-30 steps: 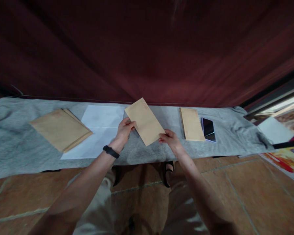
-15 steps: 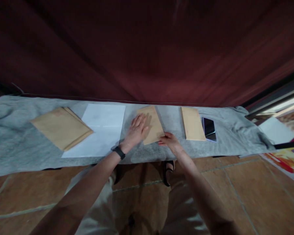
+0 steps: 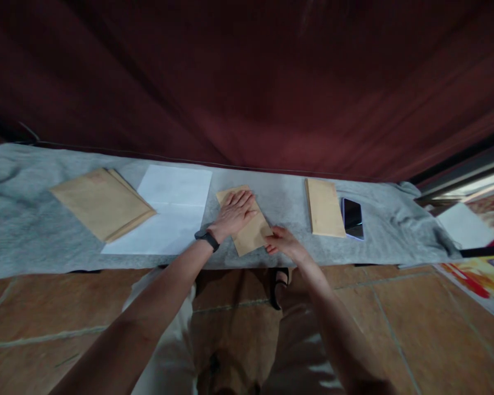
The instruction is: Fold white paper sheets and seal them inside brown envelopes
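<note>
A small brown envelope (image 3: 251,235) lies flat on the grey cloth-covered table (image 3: 33,236) in front of me. My left hand (image 3: 234,213), with a black band at the wrist, rests flat on the envelope's upper half with its fingers stretched out. My right hand (image 3: 283,241) pinches the envelope's near right corner with curled fingers. A white sheet of paper (image 3: 168,216) lies just to the left of the envelope.
A pile of large brown envelopes (image 3: 101,204) sits at the left. A stack of small brown envelopes (image 3: 323,207) and a dark phone (image 3: 352,218) lie at the right. A dark red curtain hangs behind the table. Tiled floor below; printed papers at far right.
The envelope, held tilted up in both hands a second ago, now lies flat on the cloth. My left hand has opened and pressed down on it, sliding toward me.
</note>
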The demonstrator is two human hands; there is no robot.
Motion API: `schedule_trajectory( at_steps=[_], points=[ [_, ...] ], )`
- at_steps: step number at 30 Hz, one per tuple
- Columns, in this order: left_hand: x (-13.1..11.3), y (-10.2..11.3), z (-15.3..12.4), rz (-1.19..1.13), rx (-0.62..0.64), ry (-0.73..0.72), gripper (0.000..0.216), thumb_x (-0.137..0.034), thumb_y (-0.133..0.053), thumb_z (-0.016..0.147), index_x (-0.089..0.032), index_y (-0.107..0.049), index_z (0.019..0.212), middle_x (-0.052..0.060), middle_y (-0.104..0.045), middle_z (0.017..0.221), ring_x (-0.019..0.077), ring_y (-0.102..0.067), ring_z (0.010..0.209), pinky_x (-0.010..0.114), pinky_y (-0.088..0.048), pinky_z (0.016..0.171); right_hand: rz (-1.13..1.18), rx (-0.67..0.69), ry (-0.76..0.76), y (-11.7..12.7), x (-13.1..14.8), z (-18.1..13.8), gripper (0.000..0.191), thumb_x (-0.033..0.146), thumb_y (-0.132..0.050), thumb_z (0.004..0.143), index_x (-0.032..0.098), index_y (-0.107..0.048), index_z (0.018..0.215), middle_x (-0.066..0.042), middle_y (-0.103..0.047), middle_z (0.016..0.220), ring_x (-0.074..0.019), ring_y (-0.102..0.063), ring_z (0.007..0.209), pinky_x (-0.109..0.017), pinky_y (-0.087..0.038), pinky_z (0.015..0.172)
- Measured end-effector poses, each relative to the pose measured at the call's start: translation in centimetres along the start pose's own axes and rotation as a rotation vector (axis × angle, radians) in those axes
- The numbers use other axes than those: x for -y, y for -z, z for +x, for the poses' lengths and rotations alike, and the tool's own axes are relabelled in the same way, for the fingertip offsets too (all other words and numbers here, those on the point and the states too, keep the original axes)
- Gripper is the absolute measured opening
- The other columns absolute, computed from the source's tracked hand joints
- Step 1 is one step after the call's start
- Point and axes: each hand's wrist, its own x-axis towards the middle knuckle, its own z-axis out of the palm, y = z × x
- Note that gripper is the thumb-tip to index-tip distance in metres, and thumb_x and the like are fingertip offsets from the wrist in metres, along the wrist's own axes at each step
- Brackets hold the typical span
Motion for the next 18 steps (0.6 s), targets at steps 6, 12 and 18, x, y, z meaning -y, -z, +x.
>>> schedule_trajectory(
  at_steps=[6, 12, 18],
  points=[
    [-1.2, -0.4, -0.9, -0.054, 0.065, -0.101, 0.06, -0.045, -0.045, 0.1, -0.025, -0.043, 0.156, 0.007, -0.04, 0.164, 0.0263, -0.028, 0.155, 0.046, -0.008, 0.129, -0.161, -0.018, -0.033, 0.1, -0.1, 0.2, 0.015, 0.022, -0.077, 0.072, 0.025, -0.063, 0.076, 0.007, -0.061, 0.05, -0.0109, -0.053, 0.042, -0.021, -0.039, 0.04],
    [-2.9, -1.0, -2.8, -0.032, 0.144, -0.188, 0.062, -0.049, -0.035, 0.104, -0.018, -0.039, 0.158, 0.011, -0.035, 0.166, 0.0226, -0.026, 0.156, 0.042, -0.011, 0.129, -0.197, -0.029, -0.018, 0.4, 0.2, 0.1, 0.012, 0.027, -0.073, 0.077, 0.024, -0.062, 0.076, 0.006, -0.061, 0.049, -0.0128, -0.055, 0.041, -0.022, -0.042, 0.04],
    [-5.5, -1.4, -5.1, 0.03, 0.175, -0.257, 0.073, -0.06, -0.035, 0.103, -0.013, -0.032, 0.16, 0.015, -0.031, 0.167, 0.0236, -0.023, 0.157, 0.041, -0.01, 0.129, -0.207, -0.022, -0.035, 0.6, 0.5, 0.1, 0.003, 0.026, -0.064, 0.08, 0.024, -0.062, 0.078, 0.006, -0.061, 0.049, -0.0148, -0.059, 0.043, -0.023, -0.048, 0.043]
  ],
)
